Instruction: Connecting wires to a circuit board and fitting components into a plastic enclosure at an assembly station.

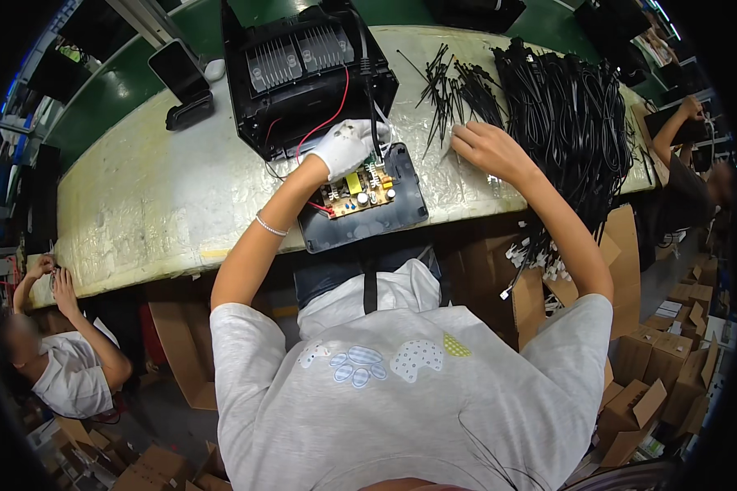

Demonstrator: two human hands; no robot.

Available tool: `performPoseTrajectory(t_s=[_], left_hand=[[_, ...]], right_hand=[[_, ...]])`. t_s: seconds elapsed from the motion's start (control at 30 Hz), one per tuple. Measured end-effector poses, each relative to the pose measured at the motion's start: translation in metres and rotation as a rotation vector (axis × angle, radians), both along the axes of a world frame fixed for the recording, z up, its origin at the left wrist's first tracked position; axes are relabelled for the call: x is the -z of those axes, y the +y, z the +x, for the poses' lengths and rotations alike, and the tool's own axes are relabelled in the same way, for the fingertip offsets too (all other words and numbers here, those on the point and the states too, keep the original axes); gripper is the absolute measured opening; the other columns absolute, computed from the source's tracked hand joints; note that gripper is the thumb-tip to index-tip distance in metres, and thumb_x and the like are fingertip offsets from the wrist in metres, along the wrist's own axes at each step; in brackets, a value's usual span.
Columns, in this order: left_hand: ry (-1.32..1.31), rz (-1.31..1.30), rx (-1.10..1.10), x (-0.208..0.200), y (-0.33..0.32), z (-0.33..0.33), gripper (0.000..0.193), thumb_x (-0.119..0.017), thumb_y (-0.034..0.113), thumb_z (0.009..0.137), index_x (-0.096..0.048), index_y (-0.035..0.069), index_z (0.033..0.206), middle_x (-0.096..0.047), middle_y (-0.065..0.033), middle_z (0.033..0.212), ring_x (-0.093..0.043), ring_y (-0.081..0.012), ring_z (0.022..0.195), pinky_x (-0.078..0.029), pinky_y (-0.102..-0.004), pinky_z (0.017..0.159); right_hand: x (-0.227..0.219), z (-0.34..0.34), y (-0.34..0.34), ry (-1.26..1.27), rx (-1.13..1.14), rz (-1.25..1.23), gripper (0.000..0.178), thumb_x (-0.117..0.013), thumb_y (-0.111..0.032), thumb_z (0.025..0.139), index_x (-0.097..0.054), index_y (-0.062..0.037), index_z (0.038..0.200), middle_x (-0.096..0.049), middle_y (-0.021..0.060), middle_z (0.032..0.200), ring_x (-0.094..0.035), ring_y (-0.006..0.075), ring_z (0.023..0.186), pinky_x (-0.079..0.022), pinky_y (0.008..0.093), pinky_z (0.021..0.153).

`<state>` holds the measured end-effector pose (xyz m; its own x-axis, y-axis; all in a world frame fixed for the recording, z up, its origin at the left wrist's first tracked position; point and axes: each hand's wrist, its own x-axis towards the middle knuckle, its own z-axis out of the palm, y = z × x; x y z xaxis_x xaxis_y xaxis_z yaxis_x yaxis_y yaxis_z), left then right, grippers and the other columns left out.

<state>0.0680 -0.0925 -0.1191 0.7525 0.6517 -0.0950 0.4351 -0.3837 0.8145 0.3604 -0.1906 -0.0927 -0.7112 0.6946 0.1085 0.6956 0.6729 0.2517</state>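
My left hand [348,149], in a white glove, is closed at the top edge of a circuit board [360,190]. A black cable [374,123] passes at its fingertips, and the fingers appear wrapped round it. The board, with a yellow transformer and small capacitors, lies on a dark plastic panel [397,214] at the table's near edge. Behind it stands an opened black housing [303,74] with finned metal heat sinks; a red wire [336,114] runs from it toward the board. My bare right hand [491,151] is pinched just below loose black cable ties [442,90]; what its fingertips hold is hidden.
A large bundle of black cables [561,106] hangs over the table's near edge on the right, white connectors [536,258] dangling. A phone on a stand [178,74] is at the back left. Co-workers sit at left [74,360] and right [688,188]. Cardboard boxes [651,352] stand below.
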Motion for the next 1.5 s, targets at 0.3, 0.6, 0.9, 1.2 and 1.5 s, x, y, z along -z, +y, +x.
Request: performPoseTrajectory(t_s=[0.3,0.6,0.9,1.2,1.5], left_hand=[[-0.085,-0.030,-0.041,-0.004,-0.005,-0.007,0.034,-0.059,0.025,0.096,-0.065,0.004,0.122,-0.069,-0.0123,0.116,-0.064,-0.0180,0.108,-0.047,-0.0300,0.096],[-0.081,0.382,-0.227,0.000,-0.007,-0.009,0.022,-0.067,0.027,0.085,-0.075,0.010,0.096,-0.066,-0.0101,0.092,-0.062,-0.0270,0.094,-0.049,-0.0351,0.085],[0.001,0.555,-0.279,-0.005,-0.010,-0.015,0.012,-0.066,0.024,0.082,-0.073,0.014,0.080,-0.066,-0.0042,0.084,-0.057,-0.0269,0.089,-0.046,-0.0348,0.087],[-0.056,0.298,-0.196,-0.023,-0.006,-0.022,0.022,-0.068,0.027,0.083,-0.070,0.006,0.088,-0.067,-0.0073,0.088,-0.061,-0.0257,0.090,-0.046,-0.0358,0.091],[0.004,0.438,-0.087,-0.008,-0.002,-0.019,0.016,-0.062,0.019,0.089,-0.066,0.004,0.095,-0.064,-0.0121,0.089,-0.062,-0.0291,0.088,-0.047,-0.0343,0.090]], right_hand=[[0.012,-0.047,0.021,0.682,0.164,-0.186,0.013,-0.065,-0.008,0.086,-0.062,-0.0017,0.097,-0.062,0.0103,0.083,-0.059,0.0245,0.077,-0.047,0.0346,0.067],[0.012,-0.087,0.033,1.214,0.430,-0.835,0.017,-0.061,-0.016,0.094,-0.063,0.0008,0.094,-0.058,-0.0031,0.074,-0.045,0.0036,0.064,-0.037,0.0234,0.056],[-0.005,-0.091,0.027,0.701,0.151,0.020,0.013,-0.069,0.003,0.080,-0.065,-0.0007,0.092,-0.062,0.0111,0.087,-0.062,0.0309,0.080,-0.051,0.0374,0.068],[-0.013,-0.100,0.021,0.751,0.160,-0.003,0.017,-0.067,0.002,0.083,-0.059,0.0006,0.098,-0.061,0.0127,0.098,-0.062,0.0329,0.088,-0.052,0.0395,0.077],[-0.004,-0.085,0.022,0.746,0.348,-0.229,0.011,-0.064,-0.002,0.088,-0.060,0.0009,0.097,-0.060,0.0149,0.089,-0.060,0.0336,0.080,-0.049,0.0411,0.069]])
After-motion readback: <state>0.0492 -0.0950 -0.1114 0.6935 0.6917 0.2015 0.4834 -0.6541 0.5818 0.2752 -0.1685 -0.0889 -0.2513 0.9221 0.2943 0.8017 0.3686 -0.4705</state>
